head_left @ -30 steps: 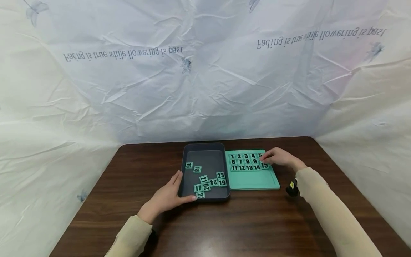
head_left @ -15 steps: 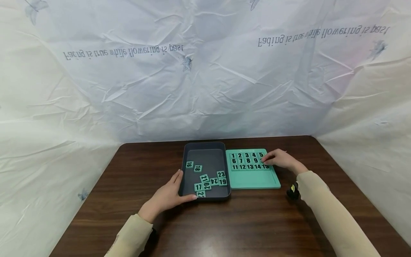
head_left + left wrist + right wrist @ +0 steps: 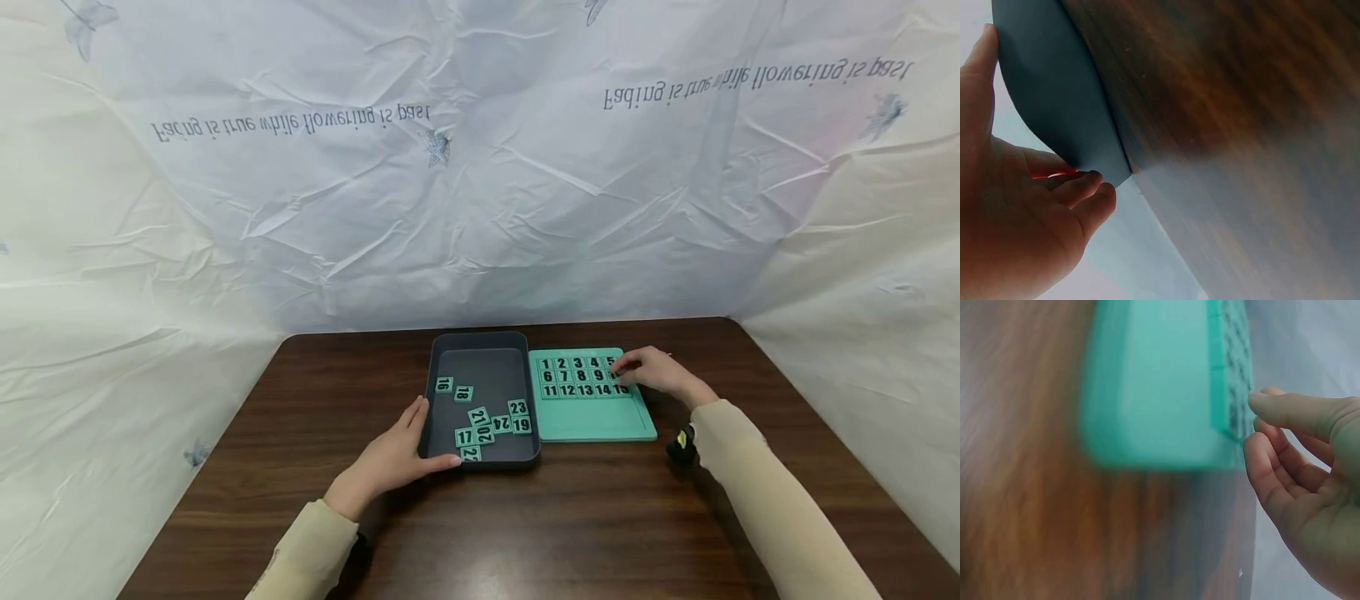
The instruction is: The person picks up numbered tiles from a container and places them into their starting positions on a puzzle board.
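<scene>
brown table (image 3: 600, 517): right hand (image 3: 651, 370) fingers press tile 15 (image 3: 621, 389); left hand (image 3: 390, 458) grips grey tray (image 3: 480, 343).

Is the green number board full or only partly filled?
Partly filled. The green number board holds tiles in three rows; its near part is bare, and loose tiles lie in the dark tray.
</scene>
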